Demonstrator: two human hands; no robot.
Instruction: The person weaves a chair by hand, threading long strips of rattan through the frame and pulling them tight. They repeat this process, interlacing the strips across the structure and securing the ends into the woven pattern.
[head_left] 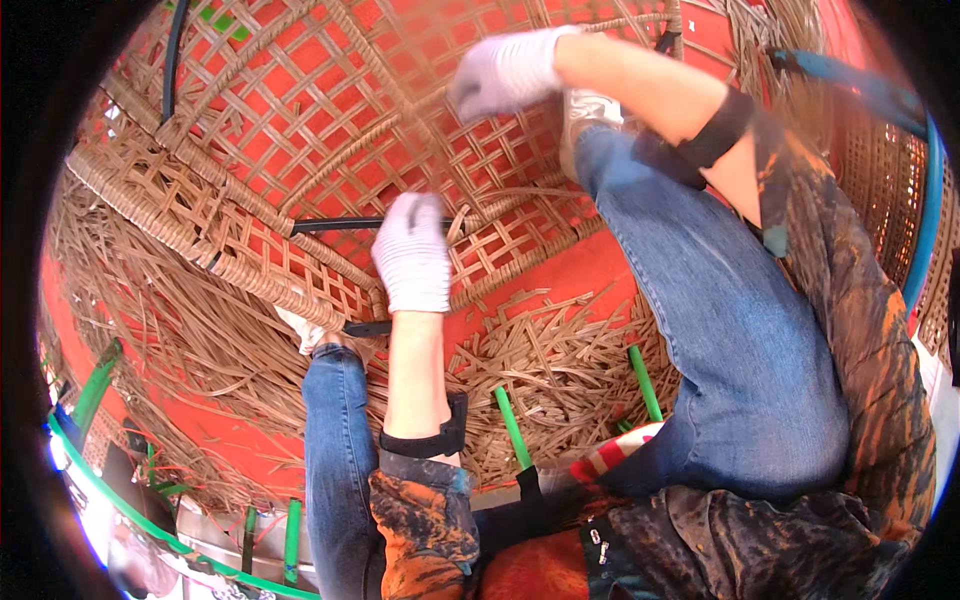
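Note:
A large woven wicker frame [330, 120] with open lattice panels and wrapped cane edges lies before me. My left hand [412, 250], in a white striped glove, is closed at a bar of this frame, beside a short loose cane end. What its fingers grip is hidden. A black flat bar [335, 224] crosses the frame and passes behind that hand. Higher up and to the right, my right hand [508, 76], in a matching glove, is raised above the lattice. Its fingers look curled in, though motion blurs them; anything inside cannot be made out.
Long cane strips [190, 310] are heaped at the left, and short cut pieces [550, 370] lie between my legs. A red floor covering [560, 275] shows beneath. Green metal bars [513, 430] stand near my seat. Blue tubing [925, 230] edges wickerwork at the right.

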